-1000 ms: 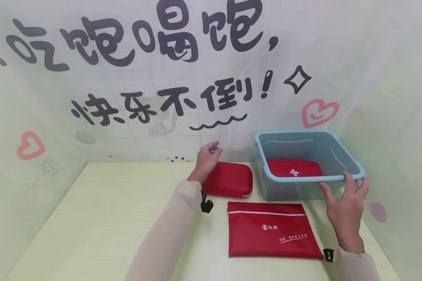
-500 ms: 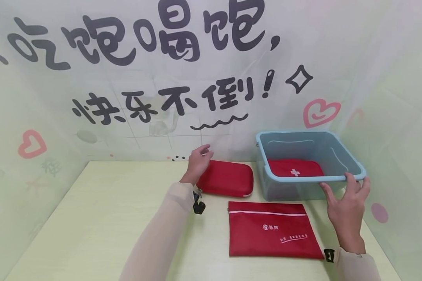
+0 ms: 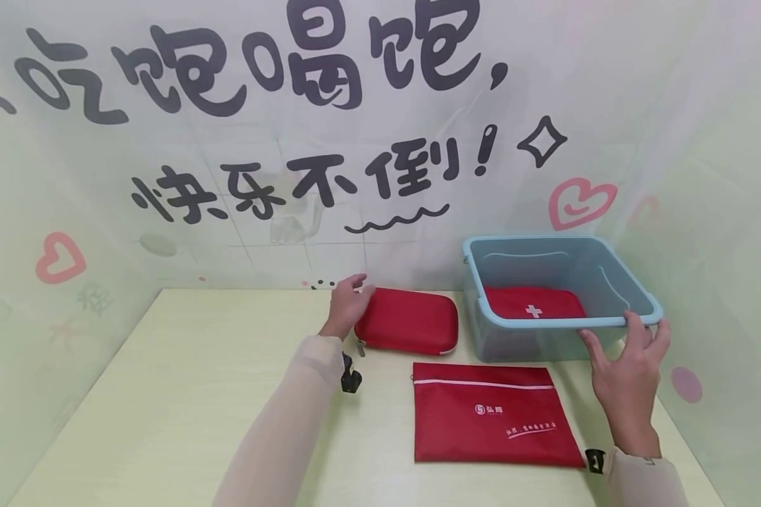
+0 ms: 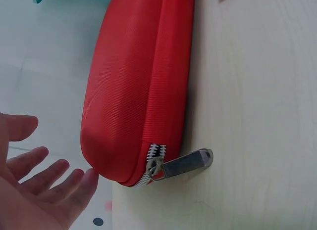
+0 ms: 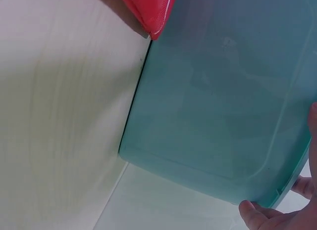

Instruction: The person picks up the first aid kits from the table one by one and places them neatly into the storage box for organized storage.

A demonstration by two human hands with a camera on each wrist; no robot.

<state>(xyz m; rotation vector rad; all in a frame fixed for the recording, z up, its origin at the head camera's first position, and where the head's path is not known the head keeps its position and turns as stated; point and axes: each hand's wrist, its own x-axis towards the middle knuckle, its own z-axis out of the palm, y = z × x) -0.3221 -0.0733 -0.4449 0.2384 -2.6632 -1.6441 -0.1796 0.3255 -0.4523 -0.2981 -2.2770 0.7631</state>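
Note:
A red hard-shell zip case (image 3: 407, 321) lies flat near the back wall, its metal zipper pull (image 4: 187, 163) hanging off the left end. My left hand (image 3: 349, 304) is beside that end, fingers spread and relaxed; in the left wrist view [a] fingertip overlaps the case's corner. With the right hand (image 3: 628, 380) I hold the front right rim of a blue plastic bin (image 3: 533, 341), fingers over the edge and thumb against the front. Inside the bin lies a red pouch with a white cross (image 3: 548, 303). A flat red zip pouch (image 3: 491, 429) with white print lies in front.
The pale wooden table (image 3: 184, 394) meets a printed fabric wall (image 3: 228, 253) at its back edge. Similar fabric hangs on the left and right sides. The bin stands near the back right corner, close to the right-hand fabric.
My left hand has moved left and slightly down, from overlapping the zip case to beside its left end, uncovering more of the case. The right hand stays on the bin rim.

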